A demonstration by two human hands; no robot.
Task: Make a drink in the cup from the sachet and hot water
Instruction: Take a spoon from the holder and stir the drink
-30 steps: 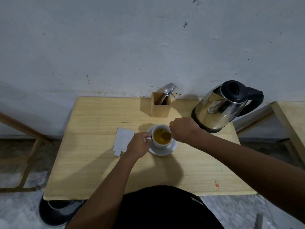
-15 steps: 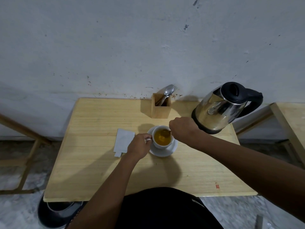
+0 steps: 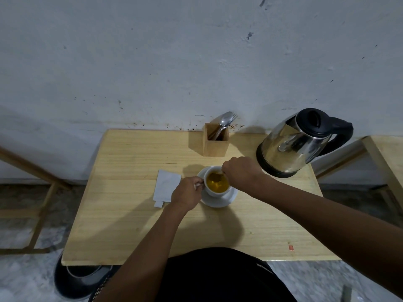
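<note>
A white cup [image 3: 214, 192] of amber drink stands on a white saucer [image 3: 226, 200] in the middle of the wooden table [image 3: 130, 225]. My left hand [image 3: 187, 194] pinches the cup's handle from the left. My right hand [image 3: 241, 173] is closed just above the cup's right rim. A dark tea bag [image 3: 214, 177] dips in the liquid under its fingers; the string is too thin to see. The white sachet wrapper [image 3: 166, 185] lies flat left of the cup, partly under my left hand.
A steel kettle [image 3: 290, 147] with a black lid and handle stands at the back right, close behind my right wrist. A wooden holder [image 3: 216, 143] with cutlery sits at the wall behind the cup. A second table [image 3: 390, 162] lies at the far right.
My right hand has shifted only slightly over the cup, and the tea bag has moved a little in the liquid. My left hand stays on the handle.
</note>
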